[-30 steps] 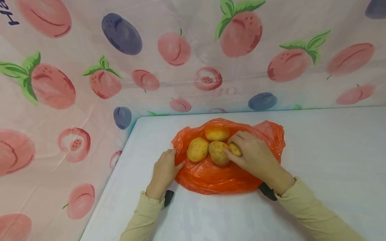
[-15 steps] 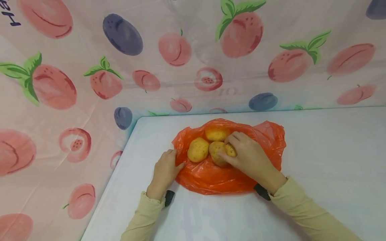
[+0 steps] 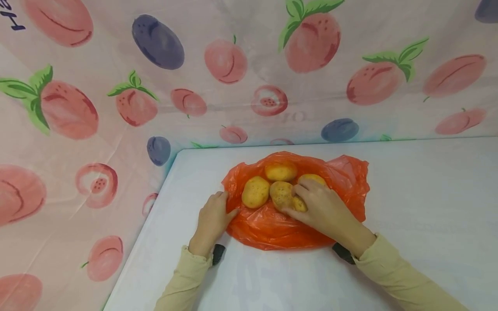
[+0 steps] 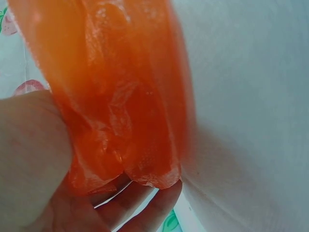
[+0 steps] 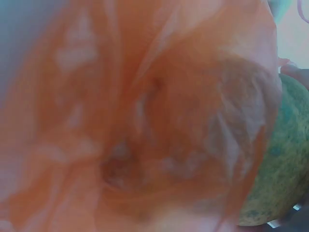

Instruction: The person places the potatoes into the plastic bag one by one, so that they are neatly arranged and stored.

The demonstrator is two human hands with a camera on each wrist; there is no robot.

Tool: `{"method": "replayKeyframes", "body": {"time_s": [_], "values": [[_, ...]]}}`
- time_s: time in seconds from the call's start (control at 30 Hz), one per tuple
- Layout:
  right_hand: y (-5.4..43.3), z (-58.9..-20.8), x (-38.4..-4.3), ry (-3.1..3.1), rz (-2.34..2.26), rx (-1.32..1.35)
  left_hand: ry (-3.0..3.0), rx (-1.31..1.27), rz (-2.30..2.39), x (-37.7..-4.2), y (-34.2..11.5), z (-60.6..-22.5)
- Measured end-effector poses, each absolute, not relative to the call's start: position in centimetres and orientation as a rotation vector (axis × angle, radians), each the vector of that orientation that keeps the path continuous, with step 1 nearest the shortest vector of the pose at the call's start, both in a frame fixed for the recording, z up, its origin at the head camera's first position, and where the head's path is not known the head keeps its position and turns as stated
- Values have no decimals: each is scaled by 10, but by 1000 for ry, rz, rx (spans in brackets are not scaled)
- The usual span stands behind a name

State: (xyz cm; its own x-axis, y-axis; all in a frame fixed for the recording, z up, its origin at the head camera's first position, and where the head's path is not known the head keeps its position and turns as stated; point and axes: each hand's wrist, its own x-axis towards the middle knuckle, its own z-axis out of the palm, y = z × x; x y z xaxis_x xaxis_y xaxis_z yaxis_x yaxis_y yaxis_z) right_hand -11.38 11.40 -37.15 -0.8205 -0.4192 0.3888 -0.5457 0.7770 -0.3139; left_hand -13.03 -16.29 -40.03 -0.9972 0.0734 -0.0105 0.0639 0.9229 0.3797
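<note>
An orange-red plastic bag [image 3: 268,233] lies spread on the white table with several yellow potatoes in its mouth. My left hand [image 3: 212,218] grips the bag's left edge, thumb inside and fingers outside; the left wrist view shows the film [image 4: 120,96] against those fingers. Among the potatoes, my right hand [image 3: 324,205] holds a small potato [image 3: 299,204], partly hidden by its fingers. That one sits against the middle potato [image 3: 280,194]. Others lie at left [image 3: 255,192], at the back [image 3: 281,171] and just behind the right hand [image 3: 314,177]. Blurred film [image 5: 120,121] fills most of the right wrist view.
White table surface [image 3: 424,194] surrounds the bag. A fruit-printed cloth [image 3: 241,99] hangs along the back and left sides of the table. Dark wrist devices [image 3: 218,255] show beneath both wrists.
My right hand has moved a little nearer to me with the small potato, after a short shift left. A potato now shows behind it. My left hand keeps its place.
</note>
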Motion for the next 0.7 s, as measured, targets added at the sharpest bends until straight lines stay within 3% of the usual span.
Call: {"method": "replayKeyframes", "body": {"time_s": [0.7], "values": [[128, -386, -108, -2630, 488, 892, 3041, 87, 609, -131, -162, -399]]}}
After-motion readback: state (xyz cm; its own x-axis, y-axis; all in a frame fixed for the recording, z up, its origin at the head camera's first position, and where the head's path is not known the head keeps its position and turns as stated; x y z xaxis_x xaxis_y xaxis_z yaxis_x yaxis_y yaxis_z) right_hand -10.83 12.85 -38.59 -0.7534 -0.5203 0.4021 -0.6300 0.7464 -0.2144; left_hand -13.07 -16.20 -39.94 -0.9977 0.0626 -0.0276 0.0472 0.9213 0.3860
